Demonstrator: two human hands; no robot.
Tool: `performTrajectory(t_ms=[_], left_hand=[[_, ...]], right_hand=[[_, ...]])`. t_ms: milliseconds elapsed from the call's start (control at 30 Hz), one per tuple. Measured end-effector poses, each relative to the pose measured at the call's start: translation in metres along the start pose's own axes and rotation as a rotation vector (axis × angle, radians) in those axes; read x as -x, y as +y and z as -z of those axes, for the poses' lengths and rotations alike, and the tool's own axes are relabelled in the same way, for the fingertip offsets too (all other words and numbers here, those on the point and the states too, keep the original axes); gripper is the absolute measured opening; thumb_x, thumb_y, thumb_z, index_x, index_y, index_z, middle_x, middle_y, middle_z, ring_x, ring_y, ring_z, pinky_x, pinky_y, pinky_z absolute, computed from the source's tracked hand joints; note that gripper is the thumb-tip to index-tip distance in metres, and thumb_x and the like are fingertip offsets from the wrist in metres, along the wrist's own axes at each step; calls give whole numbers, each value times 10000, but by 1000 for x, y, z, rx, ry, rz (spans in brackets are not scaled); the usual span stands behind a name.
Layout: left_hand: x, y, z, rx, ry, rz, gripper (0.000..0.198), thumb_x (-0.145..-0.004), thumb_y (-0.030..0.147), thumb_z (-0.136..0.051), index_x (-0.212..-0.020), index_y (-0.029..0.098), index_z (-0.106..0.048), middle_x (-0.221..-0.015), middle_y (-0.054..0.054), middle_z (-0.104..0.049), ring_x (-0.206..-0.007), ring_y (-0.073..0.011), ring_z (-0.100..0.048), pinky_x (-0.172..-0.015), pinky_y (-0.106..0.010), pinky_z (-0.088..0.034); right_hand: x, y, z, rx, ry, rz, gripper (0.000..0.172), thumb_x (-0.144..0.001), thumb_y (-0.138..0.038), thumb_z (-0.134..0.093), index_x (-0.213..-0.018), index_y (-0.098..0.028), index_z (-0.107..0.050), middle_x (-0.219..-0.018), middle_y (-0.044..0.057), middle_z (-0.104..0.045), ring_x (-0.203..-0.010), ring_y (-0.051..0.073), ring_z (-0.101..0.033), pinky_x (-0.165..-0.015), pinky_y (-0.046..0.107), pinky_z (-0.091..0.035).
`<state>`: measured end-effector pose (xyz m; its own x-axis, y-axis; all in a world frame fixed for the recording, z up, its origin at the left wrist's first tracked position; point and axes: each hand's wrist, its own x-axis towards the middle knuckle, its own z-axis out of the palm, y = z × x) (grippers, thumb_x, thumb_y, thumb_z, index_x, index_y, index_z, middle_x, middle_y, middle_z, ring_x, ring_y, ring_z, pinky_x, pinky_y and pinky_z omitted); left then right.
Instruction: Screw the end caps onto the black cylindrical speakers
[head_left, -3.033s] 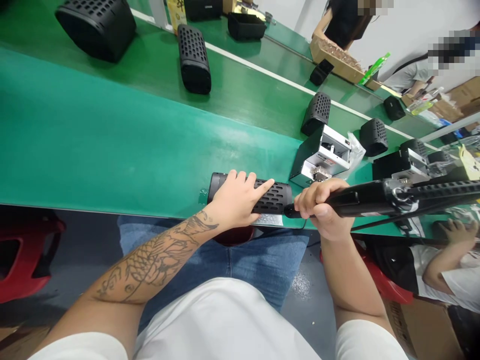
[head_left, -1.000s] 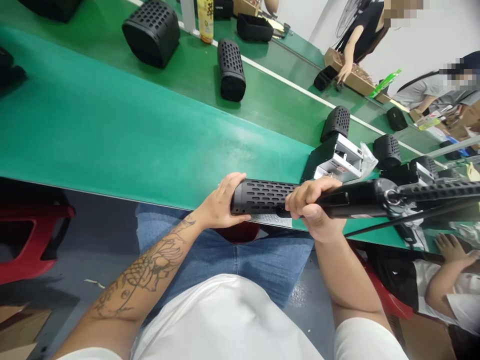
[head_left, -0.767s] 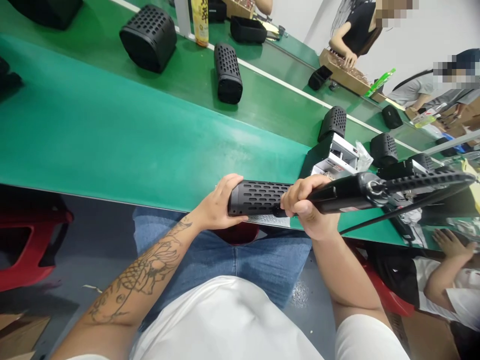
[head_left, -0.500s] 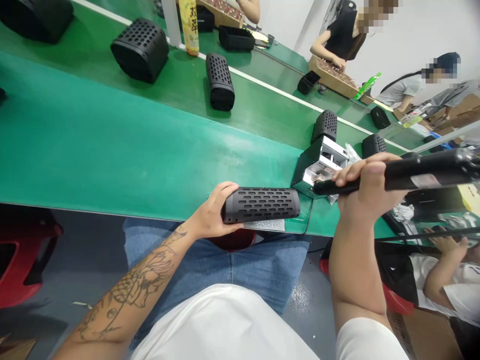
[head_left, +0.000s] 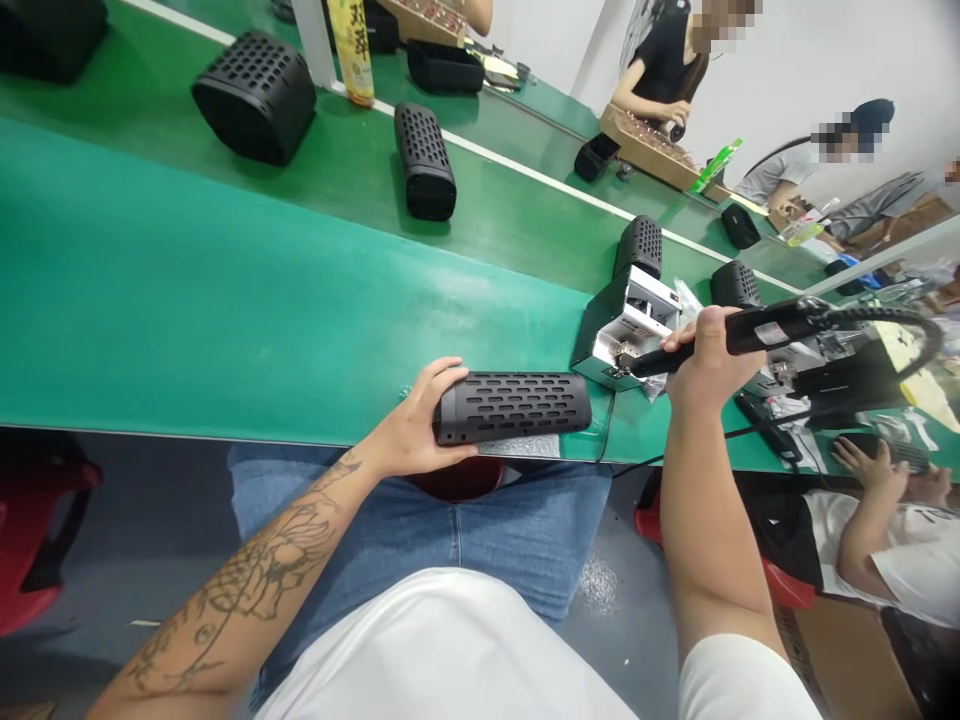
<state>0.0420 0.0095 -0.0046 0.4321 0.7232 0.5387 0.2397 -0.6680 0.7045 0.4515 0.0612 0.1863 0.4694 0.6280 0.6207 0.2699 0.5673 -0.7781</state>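
Note:
My left hand (head_left: pixel 420 425) grips the left end of a black speaker housing (head_left: pixel 517 405) with rows of slots on top. The housing lies lengthwise by the table's front edge, partly over a sheet of bubble wrap (head_left: pixel 536 447). My right hand (head_left: pixel 705 365) is wrapped around a black electric screwdriver (head_left: pixel 776 325), whose cord curls off to the right. Its tip points left into the front of a small black and silver screw feeder (head_left: pixel 649 300). Whether a screw sits on the tip is too small to see.
Similar black housings (head_left: pixel 259 95) stand along the far side of the green table (head_left: pixel 187 290). A yellow bottle (head_left: pixel 352 55) is beside a white post (head_left: pixel 311 45). Co-workers sit across and at right, where a co-worker's hand (head_left: pixel 874 465) rests on another housing. A thin cable (head_left: pixel 609 425) hangs over the front edge.
My right hand has lowered and drawn the electric screwdriver's tip to the screw feeder's front opening. My left hand keeps its grip on the speaker housing. The view has shifted slightly.

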Motion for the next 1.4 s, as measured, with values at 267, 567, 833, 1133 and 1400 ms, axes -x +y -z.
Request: performTrajectory(t_ms=[267,567,833,1133,1400], left_hand=[[-2,2,-1,45,-12,-21,1309,-958,502,-1148,-2003,357,-373,-1948,-274,-513,-1830,-539,-605,-1484,-794,-595],[-3,4,-9,102,5,19,1322,-899,506,-1191,-1977,371,-436,-1936,-251,-545,-1802,-527,-647,-1474,-768,-620],[-3,6,-12,99,10,0,1236,-970,512,-1127,-1968,369,-412,-1916,-249,-535,-1770,-503,-672,-1424,-755,-658],[-7,13,-10,86,-17,89,1189,-937,645,-1124,-1901,354,-492,-1854,-231,-602,-1693,-496,-709,-1392,-778,-662],[-5,10,-12,54,-17,75,1167,-943,593,-1099,-1897,362,-468,-1855,-216,-607,-1686,-484,-718,-1370,-765,-673]], right_hand=[[91,-117,-55,-349,-381,-165,503,-1029,-685,-1066,-999,-340,-700,-663,-119,-606,-449,158,-587,-544,378,-676],[131,-120,-119,-428,-604,-177,466,-1022,-671,-1075,-1021,-370,-720,-650,-97,-630,-441,170,-540,-542,426,-668],[145,-111,-124,-378,-643,-211,463,-1027,-616,-1085,-999,-326,-726,-686,-91,-682,-481,154,-598,-579,379,-703],[144,-106,-126,-383,-786,-236,599,-991,-650,-1085,-897,-326,-589,-592,-118,-627,-411,136,-543,-523,343,-643],[147,-90,-125,-486,-884,-263,500,-987,-535,-1109,-930,-315,-663,-641,-111,-639,-445,131,-534,-520,326,-591]])
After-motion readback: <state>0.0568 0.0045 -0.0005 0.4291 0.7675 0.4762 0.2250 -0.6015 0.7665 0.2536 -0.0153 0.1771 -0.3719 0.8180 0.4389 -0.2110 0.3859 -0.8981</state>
